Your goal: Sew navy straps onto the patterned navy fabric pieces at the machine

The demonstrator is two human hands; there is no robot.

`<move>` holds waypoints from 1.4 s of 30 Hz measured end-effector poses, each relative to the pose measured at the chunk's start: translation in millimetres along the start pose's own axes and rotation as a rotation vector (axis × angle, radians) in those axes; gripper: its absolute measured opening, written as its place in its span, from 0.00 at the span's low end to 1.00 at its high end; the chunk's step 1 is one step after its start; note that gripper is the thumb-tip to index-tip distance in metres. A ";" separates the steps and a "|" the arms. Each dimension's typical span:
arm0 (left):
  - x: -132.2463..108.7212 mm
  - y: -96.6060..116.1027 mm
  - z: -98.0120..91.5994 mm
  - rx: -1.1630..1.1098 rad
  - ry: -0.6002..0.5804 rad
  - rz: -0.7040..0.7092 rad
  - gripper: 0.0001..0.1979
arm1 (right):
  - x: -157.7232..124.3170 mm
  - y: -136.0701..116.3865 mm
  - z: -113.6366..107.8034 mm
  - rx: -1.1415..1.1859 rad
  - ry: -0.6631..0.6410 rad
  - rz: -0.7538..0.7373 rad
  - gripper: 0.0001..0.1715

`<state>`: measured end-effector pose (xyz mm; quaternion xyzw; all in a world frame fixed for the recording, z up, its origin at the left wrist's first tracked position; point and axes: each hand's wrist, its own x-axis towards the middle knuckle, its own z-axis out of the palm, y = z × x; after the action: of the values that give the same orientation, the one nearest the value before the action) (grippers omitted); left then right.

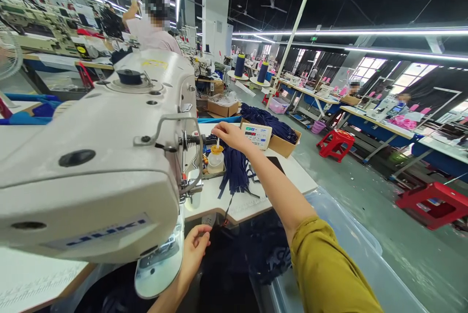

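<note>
My right hand (229, 136) reaches past the sewing machine (120, 123), fingertips pinched at the top of a white pointed tip (218, 143). That tip stands up from the yellow top of a small whitish bottle (215, 161); whether the fingers grip it or something smaller, I cannot make out. Beside the bottle hangs a bundle of navy strips (234, 169) on the white tabletop (252, 208). Lower down, my left hand (196, 247) is next to the machine's rounded metal bed end (161, 269). Its fingers are curled in, with nothing visible in them.
A control panel (257, 135) stands behind my right wrist, before a cardboard box (285, 145) of navy pieces. A clear plastic bin (329, 254) lies below my right arm. Red stools (335, 145) stand on the floor. A person (155, 25) is beyond the machine.
</note>
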<state>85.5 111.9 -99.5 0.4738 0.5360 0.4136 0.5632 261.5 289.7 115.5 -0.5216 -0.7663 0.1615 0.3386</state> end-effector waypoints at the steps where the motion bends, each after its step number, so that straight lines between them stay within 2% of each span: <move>1: 0.1 -1.7 -2.3 0.012 -0.010 -0.005 0.25 | -10.1 -1.6 -3.4 0.003 0.023 -0.014 0.13; 3: -0.6 -4.9 -8.8 0.046 -0.049 -0.028 0.26 | -42.0 -2.2 -13.0 0.016 0.041 -0.041 0.14; 4: -1.6 -6.9 -12.9 0.068 -0.073 -0.045 0.27 | -63.6 -0.5 -18.2 0.023 0.006 -0.048 0.15; 6: -4.7 -11.9 -21.8 0.117 -0.130 -0.089 0.27 | -116.0 8.0 -25.8 0.011 -0.189 -0.043 0.18; 8: -9.2 -18.8 -29.8 0.167 -0.192 -0.136 0.28 | -175.0 24.1 -25.4 -0.045 -0.509 0.015 0.19; 9: -11.9 -22.7 -32.6 0.189 -0.228 -0.156 0.29 | -204.4 34.5 -21.4 -0.111 -0.601 0.067 0.18; 10: -14.9 -26.7 -34.2 0.209 -0.264 -0.173 0.29 | -232.5 46.0 -15.1 -0.203 -0.633 0.135 0.15; 11: -18.0 -30.5 -34.4 0.223 -0.299 -0.184 0.29 | -258.4 57.9 -6.9 -0.341 -0.547 0.223 0.13; 13: -24.8 -36.2 -30.7 0.240 -0.362 -0.194 0.30 | -301.0 80.2 11.4 -0.458 -0.423 0.329 0.13; 17: -36.7 -35.3 -14.9 0.241 -0.464 -0.199 0.29 | -348.7 104.3 33.4 -0.520 -0.247 0.343 0.10; 20: -44.1 -25.6 -6.5 0.215 -0.535 -0.205 0.27 | -361.7 97.1 25.7 -0.548 -0.118 0.332 0.14; 23: -53.7 -12.5 -1.9 0.174 -0.638 -0.246 0.27 | -361.7 63.6 10.3 -0.605 -0.016 0.265 0.18; 25: -61.0 -3.7 2.1 0.081 -0.726 -0.322 0.30 | -356.8 28.1 9.0 -0.685 0.005 0.094 0.17; 27: -66.2 2.9 7.3 -0.101 -0.792 -0.462 0.32 | -350.9 -10.0 21.7 -0.736 -0.063 -0.114 0.14; 28: -67.2 4.6 9.8 -0.181 -0.772 -0.528 0.31 | -348.3 -26.6 33.1 -0.732 -0.083 -0.215 0.12; 30: -64.8 3.7 12.3 -0.239 -0.648 -0.591 0.25 | -344.8 -48.4 62.1 -0.650 -0.117 -0.422 0.09; 32: -56.8 -1.9 9.3 -0.176 -0.507 -0.559 0.18 | -344.1 -53.2 91.9 -0.522 -0.222 -0.555 0.10; 33: -51.5 -5.3 5.0 -0.149 -0.455 -0.536 0.14 | -344.9 -50.6 105.1 -0.466 -0.287 -0.553 0.09; 35: -41.0 -10.7 -9.2 -0.132 -0.388 -0.496 0.07 | -347.8 -40.8 127.7 -0.290 -0.407 -0.446 0.07; 37: -35.2 -11.5 -28.9 -0.164 -0.286 -0.431 0.06 | -350.3 -30.6 148.0 0.011 -0.503 -0.251 0.18; 39: -37.1 -8.3 -48.0 -0.245 -0.173 -0.355 0.06 | -348.9 -22.6 167.4 0.388 -0.525 0.013 0.25; 41: -45.8 -3.7 -60.9 -0.345 -0.082 -0.289 0.05 | -341.6 -18.6 183.1 0.641 -0.311 0.382 0.25; 42: -52.0 -1.6 -64.1 -0.383 -0.060 -0.267 0.07 | -335.7 -18.9 188.2 0.684 -0.219 0.468 0.25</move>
<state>17.4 66.7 -88.5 0.2951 0.4885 0.4153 0.7084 195.1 -3.1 -126.1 -0.5191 -0.5610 0.5332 0.3628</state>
